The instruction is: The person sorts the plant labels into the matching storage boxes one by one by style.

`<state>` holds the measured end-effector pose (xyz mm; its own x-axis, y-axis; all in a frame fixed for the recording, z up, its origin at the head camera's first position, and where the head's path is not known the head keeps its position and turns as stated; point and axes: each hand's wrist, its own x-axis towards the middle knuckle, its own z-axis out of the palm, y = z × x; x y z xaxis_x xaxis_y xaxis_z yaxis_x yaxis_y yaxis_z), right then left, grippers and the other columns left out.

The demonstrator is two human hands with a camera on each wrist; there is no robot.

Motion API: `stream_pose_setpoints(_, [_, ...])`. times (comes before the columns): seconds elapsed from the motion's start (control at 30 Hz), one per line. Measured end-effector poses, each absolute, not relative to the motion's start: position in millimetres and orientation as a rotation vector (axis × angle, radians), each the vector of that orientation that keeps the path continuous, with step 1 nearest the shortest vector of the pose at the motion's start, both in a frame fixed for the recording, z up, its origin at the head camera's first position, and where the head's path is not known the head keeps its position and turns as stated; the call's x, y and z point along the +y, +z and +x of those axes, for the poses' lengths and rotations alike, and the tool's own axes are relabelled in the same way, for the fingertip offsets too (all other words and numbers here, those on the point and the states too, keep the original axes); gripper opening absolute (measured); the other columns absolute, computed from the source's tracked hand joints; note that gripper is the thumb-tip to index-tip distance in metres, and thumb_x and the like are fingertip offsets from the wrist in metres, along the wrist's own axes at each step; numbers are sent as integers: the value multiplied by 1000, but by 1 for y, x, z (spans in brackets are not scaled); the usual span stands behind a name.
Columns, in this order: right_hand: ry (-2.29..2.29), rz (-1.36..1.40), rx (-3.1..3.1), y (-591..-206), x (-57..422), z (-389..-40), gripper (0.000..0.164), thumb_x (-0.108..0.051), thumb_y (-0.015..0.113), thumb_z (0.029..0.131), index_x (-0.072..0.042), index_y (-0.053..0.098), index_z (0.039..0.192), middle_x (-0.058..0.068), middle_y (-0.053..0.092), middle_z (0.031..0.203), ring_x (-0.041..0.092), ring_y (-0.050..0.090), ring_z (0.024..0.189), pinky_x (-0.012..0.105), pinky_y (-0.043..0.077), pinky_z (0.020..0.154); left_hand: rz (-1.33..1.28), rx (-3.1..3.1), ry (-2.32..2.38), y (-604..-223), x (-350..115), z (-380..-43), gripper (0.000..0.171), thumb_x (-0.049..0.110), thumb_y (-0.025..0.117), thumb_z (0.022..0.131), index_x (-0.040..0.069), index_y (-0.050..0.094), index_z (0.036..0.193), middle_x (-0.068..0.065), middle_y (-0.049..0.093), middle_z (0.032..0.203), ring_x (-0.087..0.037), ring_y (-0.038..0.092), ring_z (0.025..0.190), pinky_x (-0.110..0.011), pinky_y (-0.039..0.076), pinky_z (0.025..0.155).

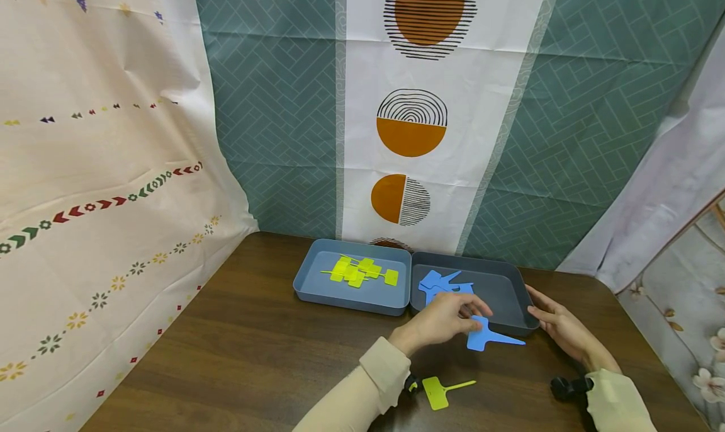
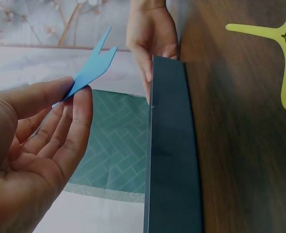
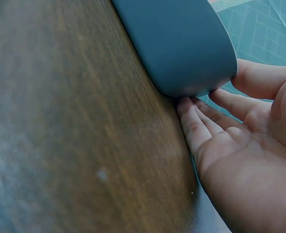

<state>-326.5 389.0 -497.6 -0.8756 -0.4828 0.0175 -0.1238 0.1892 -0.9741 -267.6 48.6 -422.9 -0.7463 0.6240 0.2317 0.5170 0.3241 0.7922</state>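
Note:
My left hand pinches a blue T-shaped plant label between thumb and fingertips, in front of the dark grey tray. In the left wrist view the blue label tilts upward from the fingertips. More blue plant labels lie overlapped in the tray's left part, partly hidden behind that hand. My right hand touches the tray's right end with fairly straight fingers; in the right wrist view its fingertips meet the outer corner. A yellow plant label lies on the table below the left hand.
A blue-grey tray with several yellow plant labels stands directly left of the dark one. Both trays sit near the back of the brown wooden table, before a patterned curtain. A floral cloth hangs at the right.

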Motion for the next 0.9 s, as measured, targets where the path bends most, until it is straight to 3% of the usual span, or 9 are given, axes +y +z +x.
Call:
stream_pose_setpoints(0.37, [-1714,-526,2180,-494,391,-325,71,-19,42,114,-4,-5,166,28,-17,168,-25,37,122,7,37,93,995,2487,1519,-420,35,-276,22,9,73,98,13,77,119,5,70,109,-1,63,90,-17,54,75])
stream_pose_setpoints(0.67, [-1712,-505,2184,-493,391,-325,70,-19,41,114,-7,-4,166,27,-17,169,-24,36,122,8,37,92,989,2524,1529,-420,28,-283,20,10,73,98,12,79,116,3,73,114,-2,62,89,-17,54,74])
stream_pose_setpoints(0.9, [-1732,-534,2170,-496,389,-328,70,-16,41,114,-1,-5,165,33,-15,166,-22,39,124,7,38,95,963,2562,1488,-417,24,-290,19,9,72,99,12,79,116,-1,72,113,-4,61,90,-17,54,74])
